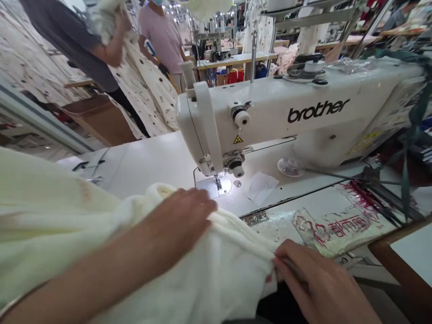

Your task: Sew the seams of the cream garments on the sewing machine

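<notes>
A cream fabric (101, 234) lies bunched over the near left of the sewing table, reaching close to the needle. My left hand (178, 220) rests on top of it, fingers together and curled over the folds, pointing toward the presser foot (218, 182). My right hand (313, 279) is at the near right, pinching the fabric's edge between thumb and fingers. The white Brother sewing machine (303, 112) stands across the table behind the cloth.
A small white cloth piece (261, 186) and a bobbin (237, 183) lie by the needle plate. A printed plastic bag (337, 222) sits at the right. Two people stand at the back left, one holding spotted fabric (145, 90). More machines fill the background.
</notes>
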Demonstrator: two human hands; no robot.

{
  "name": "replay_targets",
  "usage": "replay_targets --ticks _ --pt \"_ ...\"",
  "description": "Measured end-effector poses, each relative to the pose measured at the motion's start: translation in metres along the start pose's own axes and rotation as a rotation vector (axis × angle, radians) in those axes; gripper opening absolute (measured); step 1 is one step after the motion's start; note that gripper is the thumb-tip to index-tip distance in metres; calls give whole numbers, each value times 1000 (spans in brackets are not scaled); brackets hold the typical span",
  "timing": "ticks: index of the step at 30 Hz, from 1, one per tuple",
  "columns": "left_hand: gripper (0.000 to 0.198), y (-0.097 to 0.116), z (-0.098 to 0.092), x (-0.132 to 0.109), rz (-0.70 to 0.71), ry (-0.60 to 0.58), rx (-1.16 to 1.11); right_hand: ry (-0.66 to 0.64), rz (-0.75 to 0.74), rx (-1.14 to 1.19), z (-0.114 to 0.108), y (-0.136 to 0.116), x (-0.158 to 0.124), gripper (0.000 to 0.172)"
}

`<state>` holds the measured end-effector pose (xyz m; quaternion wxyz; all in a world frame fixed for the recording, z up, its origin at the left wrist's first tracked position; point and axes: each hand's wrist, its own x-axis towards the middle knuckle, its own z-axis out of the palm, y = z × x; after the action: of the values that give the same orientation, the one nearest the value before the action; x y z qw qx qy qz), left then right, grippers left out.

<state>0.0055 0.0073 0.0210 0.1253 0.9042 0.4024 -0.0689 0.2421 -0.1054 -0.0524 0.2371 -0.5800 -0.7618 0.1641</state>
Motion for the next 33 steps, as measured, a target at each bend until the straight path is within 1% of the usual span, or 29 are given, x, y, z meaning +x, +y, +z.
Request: replay_targets --ticks 2,3,4,6,8,10,12,14,16,18,19,21,23,25,28,30,32,33 --pt "24 23 12 21 96 -13 -79 70 -48 -104 1 1 8 17" --pt "28 32 17 28 148 -38 -117 108 -44 -121 2 1 10 16" --pt "31 38 21 31 184 -53 -138 127 -33 -112 3 0 13 16" --pt "26 41 28 33 211 -52 -161 102 -21 -35 5 -2 20 14" --pt "16 35 32 31 197 -39 -224 25 -31 86 3 -4 31 14" --pt "12 24 31 26 141 -39 -311 -69 -38 202 -3 -7 47 15" --pt "16 12 26 20 66 -45 -364 -177 2 267 -11 -11 64 15" --pt "22 -1 18 15 34 -38 -353 -267 57 263 -19 -14 76 14" --pt "29 -14 9 10 41 -36 -262 -282 90 229 -22 -16 81 13" --pt "37 -27 2 6 20 -55 -185 -270 101 212 -20 -16 80 12" --pt "38 -32 0 4 5 -77 -177 -271 102 210 -18 -15 78 11" --pt "34 -39 0 0 -34 -109 -213 -275 106 212 -9 -13 74 9" --pt "27 -41 5 -1 -85 -104 -237 -270 123 222 -1 -10 74 8" --pt "20 -41 9 2 -157 -69 -228 -261 147 233 5 -8 78 7" --pt "17 -33 5 6 -205 -28 -195 -253 196 228 8 -7 83 4" --pt "17 -23 -2 0 -179 48 -184 -239 227 250 8 -6 82 7" --pt "22 -17 -4 -17 -102 136 -276 -226 230 304 12 -2 78 14" --pt "26 -16 0 -30 -62 168 -355 -202 219 325 14 0 75 18"
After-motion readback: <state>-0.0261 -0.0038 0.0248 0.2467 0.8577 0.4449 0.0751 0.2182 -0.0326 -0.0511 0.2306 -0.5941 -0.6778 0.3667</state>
